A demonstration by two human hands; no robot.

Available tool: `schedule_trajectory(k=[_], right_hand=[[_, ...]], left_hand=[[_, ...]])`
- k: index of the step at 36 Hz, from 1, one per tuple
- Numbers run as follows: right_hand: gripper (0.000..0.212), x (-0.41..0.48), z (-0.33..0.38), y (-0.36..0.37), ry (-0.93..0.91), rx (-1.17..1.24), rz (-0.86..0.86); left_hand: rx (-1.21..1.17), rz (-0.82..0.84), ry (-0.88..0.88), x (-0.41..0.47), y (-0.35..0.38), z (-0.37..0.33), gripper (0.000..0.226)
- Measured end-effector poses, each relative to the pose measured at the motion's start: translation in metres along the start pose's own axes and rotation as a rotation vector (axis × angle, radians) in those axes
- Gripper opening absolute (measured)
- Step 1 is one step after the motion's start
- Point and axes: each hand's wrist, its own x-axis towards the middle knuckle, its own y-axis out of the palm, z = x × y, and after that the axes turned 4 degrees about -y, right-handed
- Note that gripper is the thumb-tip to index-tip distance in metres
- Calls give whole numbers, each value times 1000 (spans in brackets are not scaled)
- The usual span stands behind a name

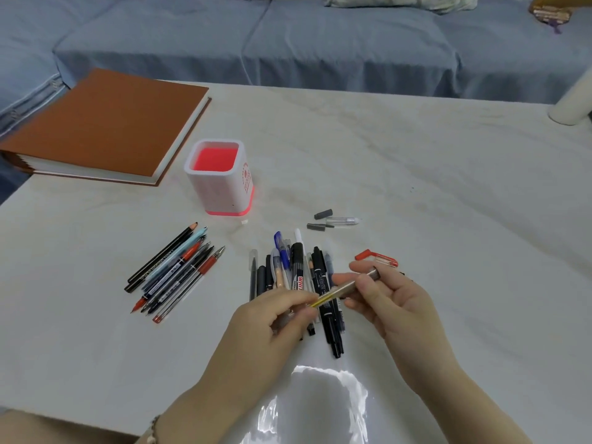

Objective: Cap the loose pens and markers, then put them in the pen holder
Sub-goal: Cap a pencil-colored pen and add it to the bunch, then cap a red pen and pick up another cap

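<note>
Head camera looks down on a pale table (448, 187) with both hands at 6 o'clock, just above a pile of pens and markers (298, 267). The left hand (272, 315) pinches the lower end of a yellowish pen (344, 290) between curled fingers and thumb. The right hand (387, 302) grips the pen's upper, dark grey end, its fingers curled round it and its thumb on top. The pen is tilted, its high end toward 2 o'clock, and is held clear of the pile below.

The pen holder (224, 193), white with a red inside and red base, stands upright at 10 o'clock from the hands, well apart from them; no pens show in it. At 9 o'clock from the pile lies a row of uncapped pens (174, 270), side by side with bare tips, a black pencil among them. At 1 o'clock from the pile lie two grey caps (323, 215) beside a clear tube (344, 221). A red piece (378, 258), cap or short pen I cannot tell, lies just beyond the right hand's fingertips.

A brown book (105, 126) lies closed at the table's 10 o'clock corner, beside the holder. A blue sofa (288, 43) runs along 12 o'clock. A bracelet (153, 427) circles the left wrist.
</note>
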Motion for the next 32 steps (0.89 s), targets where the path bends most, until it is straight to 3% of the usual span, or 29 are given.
schedule_trajectory(k=[4,9,13,17,19,22,26,32], right_hand=[[19,2,1,12,-61,-9,5],[17,3,-2,28,-96,13,16],[35,5,-2,42,-98,30,47],[47,13,-7,44,-106,-48,-15],[51,17,-12,40,-113,-203,-39],[50,28,-22,30,-131,-476,-58],[41,44,-31,30,-181,-733,-17],[35,54,-41,36,-242,-1008,87]], left_hand=[[-102,-26,-97,1,-2,-6,27],[-363,37,-250,5,-9,-11,22],[-438,129,-306,8,-11,-8,31],[64,5,-137,10,-18,8,28],[338,-98,-75,12,-28,22,22],[551,-254,-86,19,-47,49,22],[728,-318,-163,23,-66,76,23],[782,-316,-202,23,-69,89,16]])
